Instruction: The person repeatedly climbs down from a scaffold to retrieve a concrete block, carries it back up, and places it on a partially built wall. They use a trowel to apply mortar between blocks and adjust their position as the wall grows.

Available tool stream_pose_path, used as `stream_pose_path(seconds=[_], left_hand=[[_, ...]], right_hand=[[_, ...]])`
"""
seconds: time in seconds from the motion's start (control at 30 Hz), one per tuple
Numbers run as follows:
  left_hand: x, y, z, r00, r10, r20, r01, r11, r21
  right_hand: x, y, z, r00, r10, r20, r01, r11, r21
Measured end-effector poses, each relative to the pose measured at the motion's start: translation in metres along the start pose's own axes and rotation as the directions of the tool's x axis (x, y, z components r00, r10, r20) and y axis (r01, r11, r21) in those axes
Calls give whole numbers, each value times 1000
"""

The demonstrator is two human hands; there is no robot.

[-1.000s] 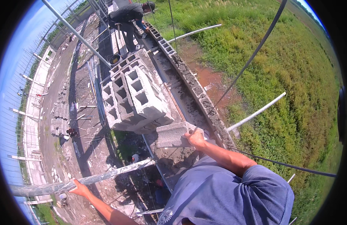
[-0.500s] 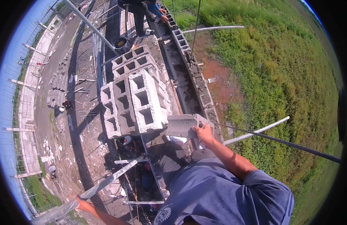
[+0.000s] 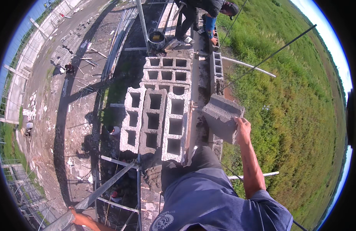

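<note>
A grey concrete hollow block (image 3: 221, 116) hangs tilted over the row of wall blocks, its solid side turned up toward me. My right hand (image 3: 242, 128) is closed on its right end, thumb on top. At the lower left, my left hand (image 3: 76, 216) wraps round a slanting metal scaffold pipe (image 3: 103, 186). Left of the held block stands a stack of hollow blocks (image 3: 174, 126) with their openings facing up. The low block wall (image 3: 217, 64) runs away from me beyond the held block, partly hidden by it.
A co-worker (image 3: 189, 13) bends over the far end of the wall, one hand on a block. A bucket (image 3: 157, 40) stands near that person's feet. Steel bars (image 3: 239, 78) rise along the wall. Far below on the left are dirt ground and people; grass (image 3: 297, 111) spreads right.
My right hand has raised the concrete block from beside the stack and carried it forward over the wall. The view has turned. My left hand stays on the pipe.
</note>
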State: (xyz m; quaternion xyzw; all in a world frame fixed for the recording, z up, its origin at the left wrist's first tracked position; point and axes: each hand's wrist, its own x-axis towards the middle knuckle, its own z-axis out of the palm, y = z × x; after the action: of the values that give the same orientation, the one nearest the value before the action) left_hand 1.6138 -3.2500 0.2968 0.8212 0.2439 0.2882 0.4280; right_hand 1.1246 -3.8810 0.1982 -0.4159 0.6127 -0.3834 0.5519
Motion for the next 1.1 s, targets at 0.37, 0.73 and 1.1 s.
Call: stream_pose_path(seconds=[0.37, 0.73, 1.1], left_hand=[[-66, 14, 31, 993, 95, -74, -89, 992, 88], [-157, 64, 137, 990, 134, -43, -118, 958, 261], [-217, 88, 198, 980, 133, 145, -177, 916, 360]], right_hand=[[181, -143, 172, 925, -207, 319, 256, 959, -122], [242, -132, 366, 506, -425, 750, 783, 590, -194], [168, -23, 413, -4, -5, 1000, 994, 111, 4]])
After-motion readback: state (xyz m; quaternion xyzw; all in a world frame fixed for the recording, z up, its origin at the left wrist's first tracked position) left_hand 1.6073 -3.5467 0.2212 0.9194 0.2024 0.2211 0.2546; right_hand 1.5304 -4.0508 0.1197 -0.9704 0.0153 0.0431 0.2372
